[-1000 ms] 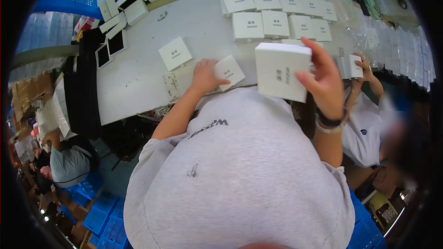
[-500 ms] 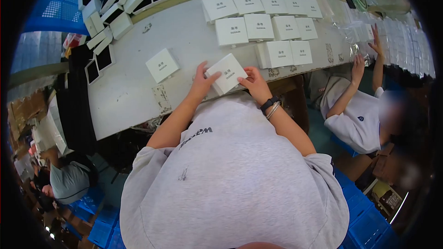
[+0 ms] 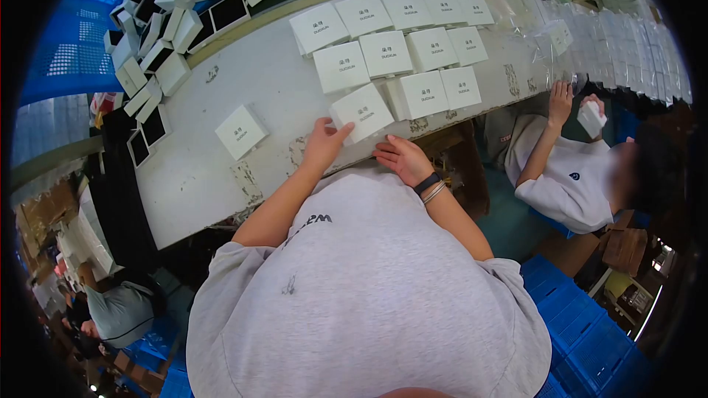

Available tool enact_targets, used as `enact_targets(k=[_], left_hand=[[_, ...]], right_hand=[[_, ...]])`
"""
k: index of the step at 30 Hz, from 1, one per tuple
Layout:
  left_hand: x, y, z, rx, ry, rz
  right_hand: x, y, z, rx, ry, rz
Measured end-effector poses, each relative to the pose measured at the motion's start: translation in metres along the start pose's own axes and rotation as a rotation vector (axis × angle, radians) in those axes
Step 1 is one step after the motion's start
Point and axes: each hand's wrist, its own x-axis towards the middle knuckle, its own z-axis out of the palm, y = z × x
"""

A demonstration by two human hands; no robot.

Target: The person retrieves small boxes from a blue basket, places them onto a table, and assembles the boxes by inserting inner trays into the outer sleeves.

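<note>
A white lidded box with dark print sits tilted at the front left of the rows on the table. My left hand grips its lower left corner, thumb at the near edge and fingers along the left side. Just below the box's right corner, my right hand is apart from it, fingers stretched out and holding nothing. Similar printed boxes lie in rows behind and to the right. Another printed box rests alone to the left of my left hand.
Loose box parts, some with black insides, are heaped at the back left by a blue crate. Clear plastic wraps line the right. At the right, a co-worker's hand holds a white box. The worn table has a front edge near my body.
My right hand has let go of the box and drawn back, its fingers opening. The box now sits closer against the rows, with my left hand still at it. The co-worker now holds a white box.
</note>
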Motion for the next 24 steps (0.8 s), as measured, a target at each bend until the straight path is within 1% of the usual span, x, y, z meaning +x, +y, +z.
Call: enact_targets(k=[1,2,5,9,11,12,14,15,17,18,19,20,22,23,24], left_hand=[[0.008,-0.001,0.01,0.144,0.0,0.142],[0.014,-0.001,0.019,0.288,-0.002,0.283],[0.028,0.01,0.044,0.325,-0.066,0.247],[0.035,0.022,0.068,0.311,-0.11,0.268],[0.039,0.022,0.078,0.387,-0.155,0.387],[0.039,0.021,0.079,0.375,-0.143,0.386],[0.038,0.017,0.078,0.062,-0.333,0.364],[0.03,0.021,0.067,0.056,-0.323,0.366],[-0.002,0.036,0.022,0.138,-0.362,0.376],[-0.016,0.037,-0.004,0.317,-0.197,0.578],[-0.025,0.037,-0.035,0.498,-0.027,0.776],[-0.028,0.036,-0.069,0.716,0.196,0.947],[-0.034,0.032,-0.117,1.097,0.636,0.804],[-0.032,0.02,-0.136,1.103,0.64,0.792],[-0.024,0.003,-0.152,1.162,0.585,0.656]], right_hand=[[0.0,-0.003,0.0,0.094,-0.047,0.028],[0.001,-0.006,-0.001,0.097,-0.045,0.027],[0.006,-0.016,-0.007,0.156,-0.076,0.014],[0.016,-0.03,-0.031,0.214,-0.064,-0.032],[0.018,-0.039,-0.042,0.225,-0.065,-0.036],[0.018,-0.044,-0.046,0.246,-0.04,-0.065],[0.02,-0.049,-0.055,0.29,-0.006,-0.108],[0.019,-0.051,-0.056,0.282,-0.012,-0.104],[0.01,-0.051,-0.058,0.319,0.062,-0.101],[0.006,-0.047,-0.061,0.259,0.065,-0.075],[0.0,-0.041,-0.06,0.263,0.06,-0.075],[-0.005,-0.035,-0.057,0.2,0.066,-0.035],[-0.011,-0.023,-0.049,0.058,0.052,0.026],[-0.01,-0.018,-0.043,0.057,0.045,0.037],[-0.009,-0.013,-0.036,-0.058,-0.02,0.041]])
